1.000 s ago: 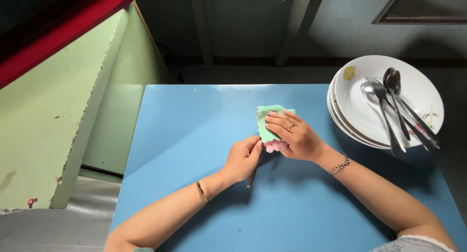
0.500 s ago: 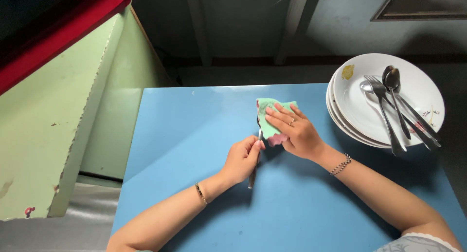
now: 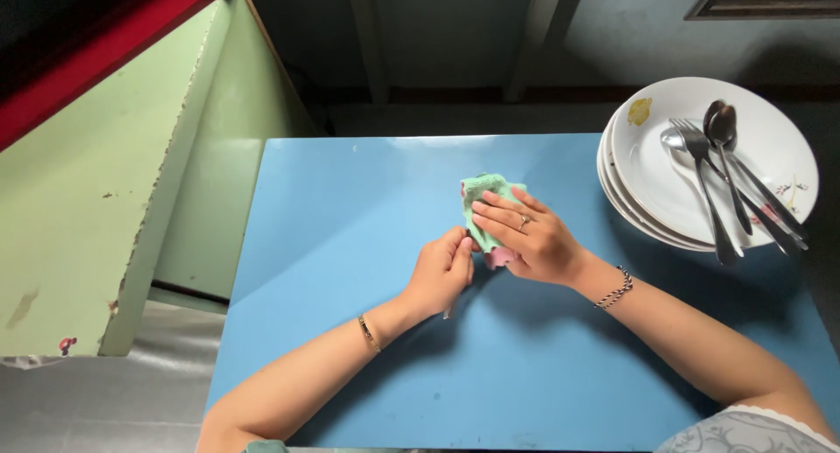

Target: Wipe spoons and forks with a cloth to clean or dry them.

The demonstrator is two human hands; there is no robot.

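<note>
My right hand is closed around a green cloth with a pink edge, holding it just above the blue table. My left hand sits right beside it and grips a thin metal utensil, whose handle end pokes out below the fist. The utensil's other end is hidden inside the cloth. Both hands touch at the middle of the table.
A stack of white plates stands at the table's far right corner, with forks and spoons lying on the top plate. A pale green panel with a red top stands to the left, and grey floor lies below it.
My right hand and the cloth have shifted slightly away from me along the utensil. My left hand has stayed almost still.
</note>
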